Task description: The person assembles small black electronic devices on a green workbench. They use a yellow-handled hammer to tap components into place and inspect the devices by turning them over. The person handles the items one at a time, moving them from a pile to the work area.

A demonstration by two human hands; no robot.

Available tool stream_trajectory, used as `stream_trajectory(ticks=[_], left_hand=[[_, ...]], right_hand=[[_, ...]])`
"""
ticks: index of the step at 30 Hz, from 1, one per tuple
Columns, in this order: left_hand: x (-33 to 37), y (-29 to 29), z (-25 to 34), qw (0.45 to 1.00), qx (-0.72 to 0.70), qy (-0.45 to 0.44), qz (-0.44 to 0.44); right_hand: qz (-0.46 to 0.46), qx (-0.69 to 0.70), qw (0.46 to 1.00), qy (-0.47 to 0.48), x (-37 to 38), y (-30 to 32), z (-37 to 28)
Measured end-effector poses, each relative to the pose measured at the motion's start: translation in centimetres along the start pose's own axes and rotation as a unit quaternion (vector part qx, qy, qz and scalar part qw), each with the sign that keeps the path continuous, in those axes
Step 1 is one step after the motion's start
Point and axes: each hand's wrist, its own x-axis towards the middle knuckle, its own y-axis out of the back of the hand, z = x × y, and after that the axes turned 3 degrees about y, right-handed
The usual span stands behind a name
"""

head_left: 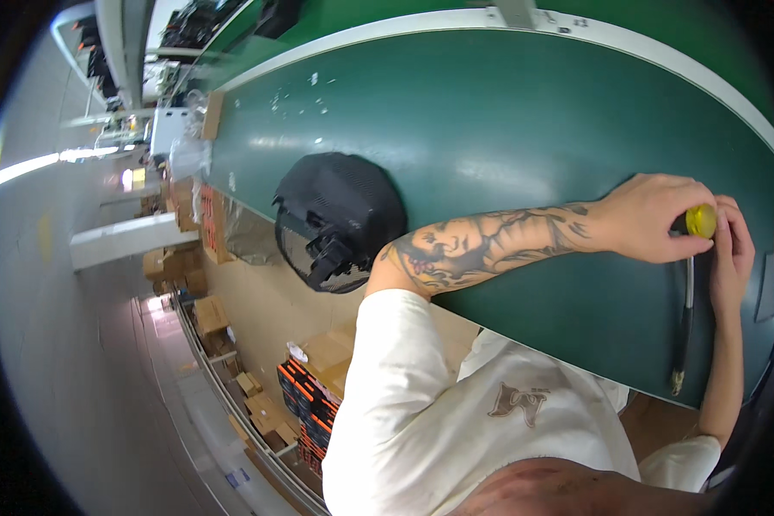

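Note:
My left hand (658, 218) reaches across the green bench (525, 112) to the far right. Its fingers close around a short thing with a rounded, see-through yellow end (701, 221) and a dark part; its full shape is hidden. Against the right side of that yellow end rest the bent fingers of my right hand (731, 258). What else the right fingers hold, if anything, is hidden. Below the hands, a thin rod-like tool (683, 331) lies along the bench, silver near the hands, black further down, with a brass-coloured tip.
A black mesh-sided housing (344, 215) sits at the bench's near edge, left of my left arm. White scraps (318, 103) lie on the bench's far left. A pale rail (404, 33) borders the far side. Cardboard boxes (262, 413) stand on the floor at left.

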Motion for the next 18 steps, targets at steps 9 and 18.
stream_trajectory(ticks=[9, 18], left_hand=[[-0.4, 0.7, 0.2, 0.999, 0.011, 0.029, -0.043], [-0.2, 0.4, 0.5, 0.991, -0.047, 0.110, -0.055]], right_hand=[[-0.016, 0.038, 0.997, 0.061, 0.9, -2.5, -2.9], [-0.010, 0.116, 0.993, 0.017, 0.8, -2.8, -3.1]])
